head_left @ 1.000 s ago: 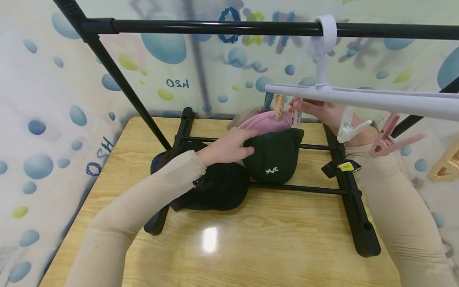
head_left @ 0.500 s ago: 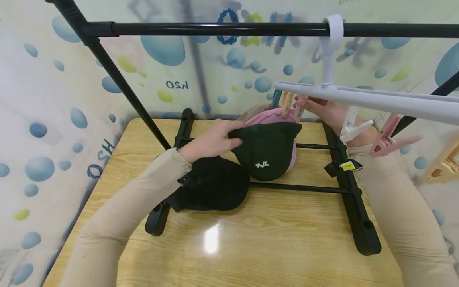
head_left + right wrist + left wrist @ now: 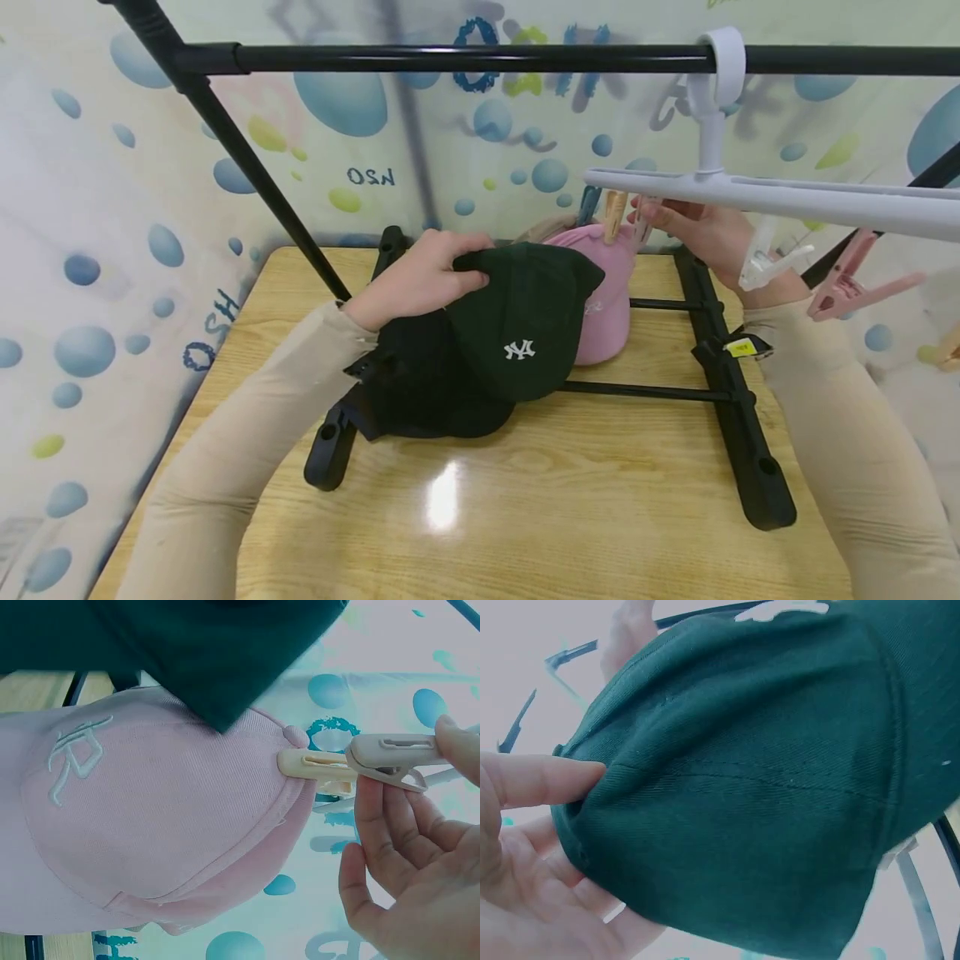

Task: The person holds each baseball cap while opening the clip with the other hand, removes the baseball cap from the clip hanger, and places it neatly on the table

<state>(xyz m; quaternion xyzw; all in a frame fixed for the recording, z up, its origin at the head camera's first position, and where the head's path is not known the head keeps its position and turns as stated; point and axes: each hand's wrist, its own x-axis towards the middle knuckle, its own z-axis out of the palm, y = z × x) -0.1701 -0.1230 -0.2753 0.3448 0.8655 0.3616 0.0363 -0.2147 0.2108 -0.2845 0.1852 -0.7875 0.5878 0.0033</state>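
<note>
My left hand [image 3: 420,279] pinches the edge of a dark green baseball cap [image 3: 517,317] between thumb and fingers. The cap hangs tilted, its white logo facing me in the head view. In the right wrist view, my right hand [image 3: 420,877] pinches a pale pink clothespin [image 3: 394,754], with no cloth seen in its tip. That clothespin is at the white hanger [image 3: 787,193]. Close beside it, a beige clothespin [image 3: 615,215] grips the rim of a pink cap [image 3: 609,317], partly hidden behind the green one. A beige cap [image 3: 551,227] hangs behind, near a blue clothespin [image 3: 590,204].
A black cap [image 3: 420,392] lies on the wooden table [image 3: 570,492], left of centre. The hanger hooks over a black rack's top rail [image 3: 450,58]. White [image 3: 767,262] and pink clothespins [image 3: 843,287] dangle at right. Rack feet [image 3: 738,417] stand on both sides.
My left hand has drawn the green cap left and toward me, uncovering more of the pink cap. The hanger, its clipped caps and my right hand have shifted right.
</note>
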